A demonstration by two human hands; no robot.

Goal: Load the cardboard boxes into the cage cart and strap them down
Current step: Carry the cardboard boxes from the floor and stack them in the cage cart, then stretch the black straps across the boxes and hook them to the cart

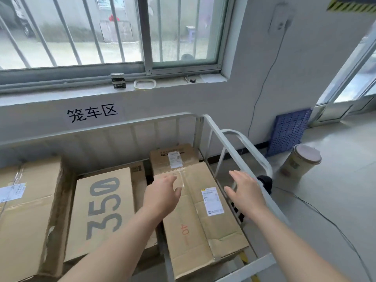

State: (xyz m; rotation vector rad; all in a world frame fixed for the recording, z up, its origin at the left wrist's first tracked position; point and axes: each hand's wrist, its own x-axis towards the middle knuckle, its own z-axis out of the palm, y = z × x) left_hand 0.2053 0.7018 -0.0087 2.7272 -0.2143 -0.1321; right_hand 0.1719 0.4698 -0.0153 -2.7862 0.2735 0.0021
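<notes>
Both my arms reach forward over the cage cart (pixel 234 153), a pale metal frame with barred sides standing against the far wall under a window. My left hand (pixel 162 197) is stretched out flat above the far left corner of the box marked 40 (pixel 203 231). Its fingers (pixel 169 179) are straight and hold nothing, and I cannot tell whether the palm touches the cardboard. My right hand (pixel 245 190) is held over the cart's right side rail, just beside the same box, with its fingers spread wide and empty too. The box marked 40 lies flat in the right part of the cart with a white label (pixel 212 201) on its top. Just behind it, against the far bars, sits a smaller labelled box (pixel 175 157). To its left lies the box printed 350 (pixel 101 212), and further left a large brown box (pixel 26 216) with a worn edge fills the left side. On the wall above the cart are black characters (pixel 92 115). On the window sill rest a small dark box (pixel 118 80) and a white oval ring (pixel 144 84). To the right, on the floor, a blue perforated panel (pixel 289 132) leans on the wall, a lidded tub (pixel 301 162) stands near it, and a thin cable (pixel 325 217) trails across the floor.
</notes>
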